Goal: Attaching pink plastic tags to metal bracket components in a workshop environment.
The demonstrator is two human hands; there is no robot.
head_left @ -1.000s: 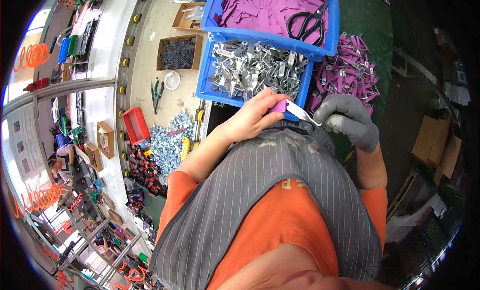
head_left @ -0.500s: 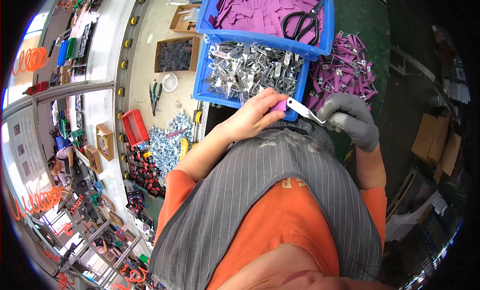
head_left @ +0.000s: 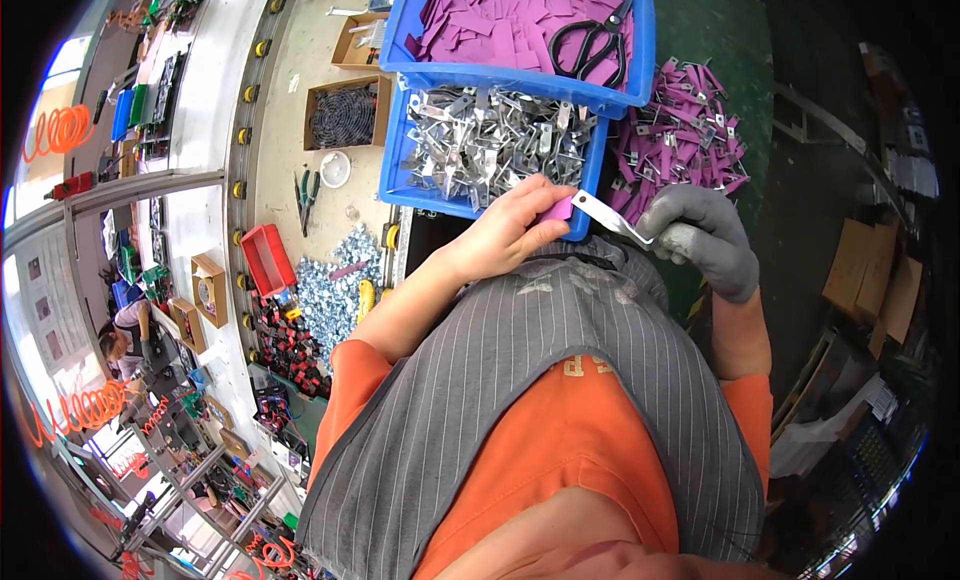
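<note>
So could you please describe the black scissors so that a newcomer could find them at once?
Find the upper blue bin, the one filled with flat purple pieces. The scissors lie on those pieces at its right end, the only black, looped-handle tool among purple sheets.

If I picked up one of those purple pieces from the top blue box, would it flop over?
Probably a bit. The purple pieces look thin and flat, lying in loose layers, so one likely bends easily and weighs little. The one the left hand pinches at the metal strip looks small enough to hold its shape.
</note>
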